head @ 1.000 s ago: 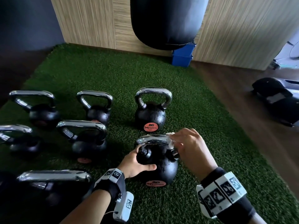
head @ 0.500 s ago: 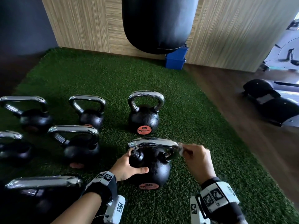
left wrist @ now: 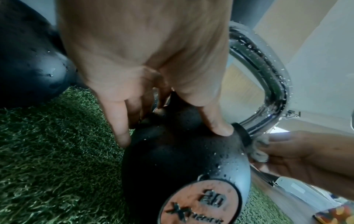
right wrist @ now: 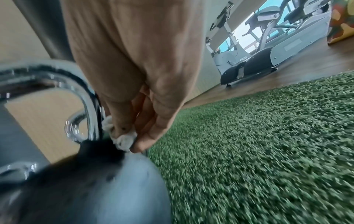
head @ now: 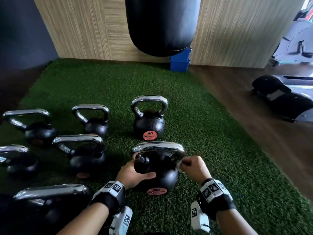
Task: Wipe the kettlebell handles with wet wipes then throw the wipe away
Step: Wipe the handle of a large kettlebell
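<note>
A black kettlebell (head: 162,177) with a chrome handle (head: 159,148) and an orange "20" label stands on the green turf nearest me. My left hand (head: 135,175) grips its body at the left, thumb across the front (left wrist: 218,128). My right hand (head: 193,167) pinches a crumpled white wet wipe (head: 179,166) against the handle's right leg, just above the body. The wipe (right wrist: 124,139) shows between thumb and fingers in the right wrist view, and beside the handle (left wrist: 268,75) as the wipe (left wrist: 258,150) in the left wrist view. Water drops sit on the bell.
Several other kettlebells stand to the left and behind, one (head: 149,122) straight beyond mine. A black punching bag (head: 162,24) hangs ahead above a blue box (head: 179,61) by the wood wall. Treadmills (head: 284,100) stand on the wood floor at right.
My right hand slid the wipe from the top right of the handle down round its corner to the right leg. The left hand kept its hold on the bell.
</note>
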